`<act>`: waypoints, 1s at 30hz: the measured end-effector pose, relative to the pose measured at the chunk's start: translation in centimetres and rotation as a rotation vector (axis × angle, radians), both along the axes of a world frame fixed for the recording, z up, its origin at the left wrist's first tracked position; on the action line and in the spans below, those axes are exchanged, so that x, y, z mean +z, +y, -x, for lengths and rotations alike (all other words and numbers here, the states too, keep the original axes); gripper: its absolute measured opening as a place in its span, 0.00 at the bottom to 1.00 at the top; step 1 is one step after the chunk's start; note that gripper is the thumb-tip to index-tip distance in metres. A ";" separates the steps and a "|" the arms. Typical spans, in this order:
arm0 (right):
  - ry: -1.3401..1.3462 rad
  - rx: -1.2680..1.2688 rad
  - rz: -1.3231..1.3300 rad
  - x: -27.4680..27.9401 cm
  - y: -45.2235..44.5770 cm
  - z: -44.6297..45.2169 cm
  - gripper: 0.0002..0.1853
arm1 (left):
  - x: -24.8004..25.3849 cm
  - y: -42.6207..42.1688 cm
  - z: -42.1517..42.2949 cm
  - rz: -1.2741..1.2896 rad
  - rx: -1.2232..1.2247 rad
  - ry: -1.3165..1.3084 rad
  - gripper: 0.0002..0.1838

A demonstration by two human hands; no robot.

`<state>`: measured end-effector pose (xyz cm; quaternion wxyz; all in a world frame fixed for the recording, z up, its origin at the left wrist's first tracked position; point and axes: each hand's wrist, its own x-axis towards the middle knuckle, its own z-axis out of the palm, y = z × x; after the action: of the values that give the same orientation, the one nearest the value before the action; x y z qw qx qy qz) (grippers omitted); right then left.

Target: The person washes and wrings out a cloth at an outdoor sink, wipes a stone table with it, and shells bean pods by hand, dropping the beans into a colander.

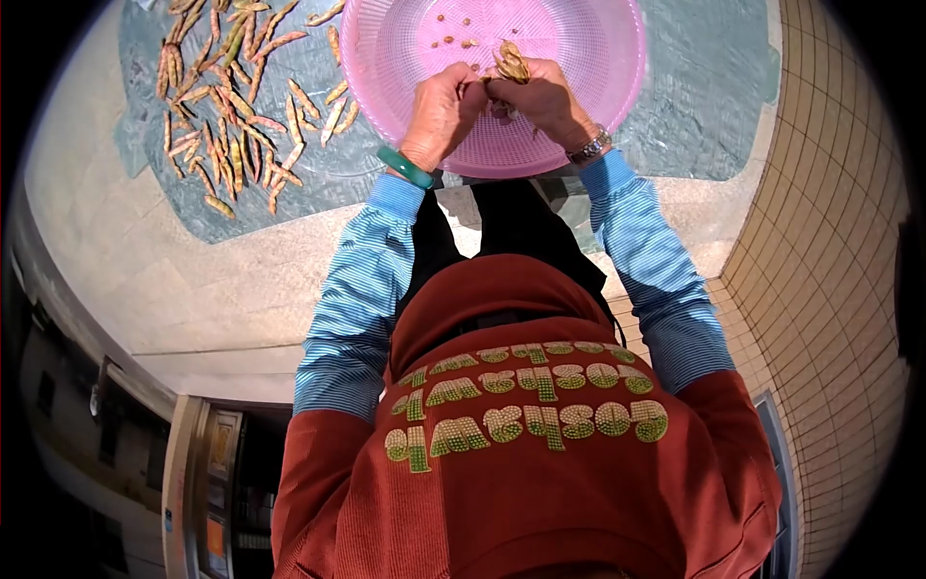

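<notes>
Over a pink plastic basket (617,96) my two hands meet, fingertips touching. My left hand (442,111), with a green bangle at its wrist, is closed in a pinch; a small brown bit of bean pod shows between the fingertips. My right hand (548,104), wearing a metal watch, is closed too, and dry tan bean pods (512,62) stick out above its fingers. Below the hands some pale and purplish bits (502,112) show, partly hidden. Several small brown beans (449,40) lie in the basket.
Many speckled bean pods (231,125) are spread on a grey-green sheet (694,116) left of the basket. A tiled wall (830,154) rises at the right. Pale paving (241,280) lies below the sheet, and a doorway (227,482) is at lower left.
</notes>
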<state>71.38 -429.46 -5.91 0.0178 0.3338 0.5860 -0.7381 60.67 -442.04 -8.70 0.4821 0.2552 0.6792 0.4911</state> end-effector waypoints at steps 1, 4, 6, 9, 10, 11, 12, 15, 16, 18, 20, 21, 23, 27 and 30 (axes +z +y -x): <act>0.001 0.000 0.001 -0.2 0.0 0.0 0.07 | 0.2 0.1 -0.1 0.001 0.000 0.001 0.04; -0.014 -0.003 0.049 -0.8 -0.2 -0.2 0.06 | 0.1 0.3 -0.7 -0.027 0.096 0.019 0.03; -0.037 -0.063 0.053 -0.8 -0.4 0.1 0.05 | 0.0 0.4 -0.9 -0.024 0.113 0.067 0.03; -0.040 -0.127 0.100 -0.3 -0.5 0.3 0.05 | 0.3 0.5 -1.2 -0.021 0.176 -0.005 0.03; -0.040 -0.127 0.101 -0.2 -0.5 0.3 0.05 | 0.4 0.4 -1.0 -0.020 0.176 -0.005 0.03; -0.033 -0.157 0.155 -0.2 -0.4 0.2 0.07 | 0.7 0.2 -0.7 -0.015 0.201 -0.176 0.04; -0.025 -0.188 0.210 -0.2 -0.3 0.1 0.08 | 1.0 0.2 -0.3 -0.010 0.225 -0.346 0.06; 0.012 -0.198 0.256 0.0 0.1 0.0 0.12 | 1.4 0.0 0.4 -0.059 0.349 -0.716 0.05; 0.012 -0.198 0.256 0.0 0.1 -0.1 0.12 | 1.3 -0.1 0.4 -0.059 0.349 -0.716 0.05; 0.061 -0.229 0.307 -0.2 0.1 -0.1 0.08 | 0.9 -0.1 0.3 -0.110 0.434 -0.922 0.06; 0.041 -0.314 0.353 -0.6 -0.1 -0.1 0.08 | 0.4 0.1 0.1 -0.116 0.542 -1.003 0.06; 0.019 -0.400 0.400 -0.8 -0.1 -0.1 0.08 | 0.2 0.2 0.1 -0.120 0.651 -1.085 0.07; -0.016 -0.371 0.328 -0.6 0.1 -0.5 0.08 | 0.1 0.1 0.0 -0.072 0.680 -0.991 0.06; -0.088 -0.238 0.172 -0.8 0.0 -0.5 0.08 | -1.0 -0.6 0.2 0.007 0.576 -0.742 0.03; 0.005 -0.184 0.233 -0.5 0.1 -0.4 0.08 | -0.9 -0.4 0.0 0.010 0.601 -0.700 0.02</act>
<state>71.82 -429.33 -6.42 -0.0126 0.3799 0.4633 -0.8006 60.69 -442.46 -9.58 0.5202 -0.1366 0.5217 0.6623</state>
